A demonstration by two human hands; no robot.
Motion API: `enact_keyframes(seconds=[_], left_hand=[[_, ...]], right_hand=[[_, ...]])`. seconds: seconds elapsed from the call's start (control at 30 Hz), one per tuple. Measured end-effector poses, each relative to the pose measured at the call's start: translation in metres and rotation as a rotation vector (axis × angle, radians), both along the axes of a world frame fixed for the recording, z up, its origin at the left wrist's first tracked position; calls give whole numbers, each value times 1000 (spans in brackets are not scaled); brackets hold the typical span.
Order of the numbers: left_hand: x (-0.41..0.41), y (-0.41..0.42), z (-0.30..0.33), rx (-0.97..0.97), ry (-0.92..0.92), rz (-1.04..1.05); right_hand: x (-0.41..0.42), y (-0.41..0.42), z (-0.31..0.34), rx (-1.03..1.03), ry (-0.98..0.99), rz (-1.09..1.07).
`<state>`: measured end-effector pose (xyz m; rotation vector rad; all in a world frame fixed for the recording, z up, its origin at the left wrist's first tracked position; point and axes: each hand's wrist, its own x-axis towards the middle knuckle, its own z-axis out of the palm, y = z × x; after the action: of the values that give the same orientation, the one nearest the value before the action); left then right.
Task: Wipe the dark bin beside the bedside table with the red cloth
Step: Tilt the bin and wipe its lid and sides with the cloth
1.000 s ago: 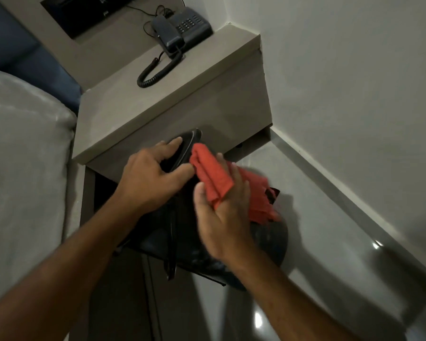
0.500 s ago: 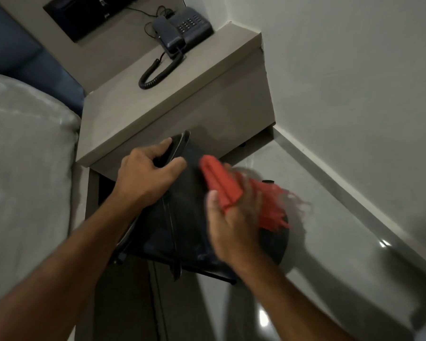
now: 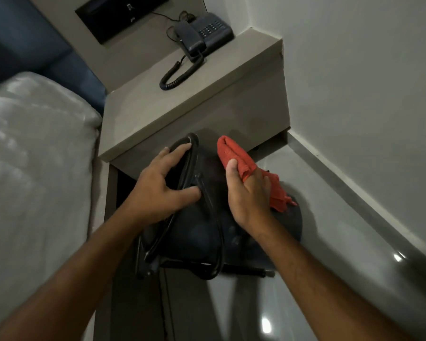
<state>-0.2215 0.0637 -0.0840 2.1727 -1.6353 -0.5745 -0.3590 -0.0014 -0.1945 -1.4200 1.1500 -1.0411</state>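
The dark bin (image 3: 197,232) stands on the floor in front of the bedside table (image 3: 182,104), tilted toward me. My left hand (image 3: 160,190) grips its upper rim, fingers curled inside and thumb on the outside wall. My right hand (image 3: 249,200) holds the folded red cloth (image 3: 234,156) pressed against the bin's right side near the top. Part of the cloth hangs out behind my fingers. The bin's lower right side is hidden by my right wrist.
A dark corded telephone (image 3: 202,33) sits at the back of the bedside table. A bed with pale bedding (image 3: 32,153) lies at the left. A grey wall (image 3: 367,94) and its skirting run along the right, above the glossy floor (image 3: 330,242).
My right hand has slid the red cloth up the bin's side toward the rim. My left hand keeps its grip on the rim. The view has shifted slightly.
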Motion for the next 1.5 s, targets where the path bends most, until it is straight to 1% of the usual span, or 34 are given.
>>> enact_keyframes(seconds=[0.07,0.13,0.17,0.2,0.27,0.3,0.4,0.43,0.47,0.53,0.57,0.63,0.7,0.77,0.8,0.83,0.87,0.9,0.93,0.97,1.0,1.1,1.17,1.23,1.27,1.3,1.33,1.37,1.4,1.43,1.5], left_hand=[[-10,-10,-5,-77,-19,91],[-15,-25,-9,-83,-54,179],[-16,-31,-8,-82,-47,224],[-16,-39,-9,-80,-29,254],[-14,-47,-8,-64,-2,281],[-12,-49,-7,-58,13,287],[-12,-53,-8,-66,23,298],[-12,-53,-9,-76,16,292],[-12,-54,-10,-91,12,293],[-11,-54,-10,-106,30,327],[-10,-53,-9,-102,45,347],[-8,-52,-8,-89,60,369],[-7,-50,-9,-82,60,365],[-7,-49,-10,-85,64,350],[-6,-50,-9,-87,66,344],[-6,-50,-9,-85,69,338],[-6,-51,-9,-79,70,331],[-6,-50,-8,-76,66,321],[-6,-50,-9,-77,56,309],[-6,-49,-9,-80,46,300],[-6,-49,-9,-80,38,297],[-10,-51,-9,-71,-17,271],[-16,-52,-9,-39,-64,232],[-22,-50,-8,-6,-92,192],[-25,-50,-7,-9,-106,166],[-26,-49,-7,-25,-124,144],[-27,-48,-7,-45,-145,130],[-27,-47,-7,-59,-163,121],[-28,-45,-7,-67,-173,113],[-29,-43,-7,-73,-176,108],[-33,-37,-6,-76,-177,89]], right_hand=[[2,-9,-2,-15,-154,144],[-2,-11,-17,-29,-245,216],[-7,-5,-27,-52,-244,211],[-15,3,-42,-118,-215,187],[-35,23,-87,-276,-74,115],[-50,28,-110,-262,-2,60],[-79,20,-151,102,153,-90],[-80,16,-149,111,174,-91],[-75,15,-139,25,172,-60],[-50,24,-108,-280,146,77],[-36,32,-96,-398,125,139],[-20,49,-87,-497,120,190],[-27,64,-113,-573,209,198],[-51,76,-153,-673,364,197],[-61,79,-168,-621,413,168],[-65,78,-177,-472,407,100],[-66,73,-178,-254,340,-6],[-63,64,-173,-45,226,-120],[-58,53,-163,91,100,-196],[-52,42,-150,136,3,-210],[-46,33,-134,99,-42,-180],[-25,26,-89,-197,-78,41],[-19,33,-85,-340,-62,131],[-31,37,-104,-411,2,110],[-41,37,-118,-368,44,39],[-55,33,-130,-215,83,-66],[-68,27,-139,31,130,-190],[-78,20,-143,293,194,-269],[-86,12,-142,473,205,-287],[-92,4,-136,550,137,-280],[-95,-13,-111,547,-146,-297]])
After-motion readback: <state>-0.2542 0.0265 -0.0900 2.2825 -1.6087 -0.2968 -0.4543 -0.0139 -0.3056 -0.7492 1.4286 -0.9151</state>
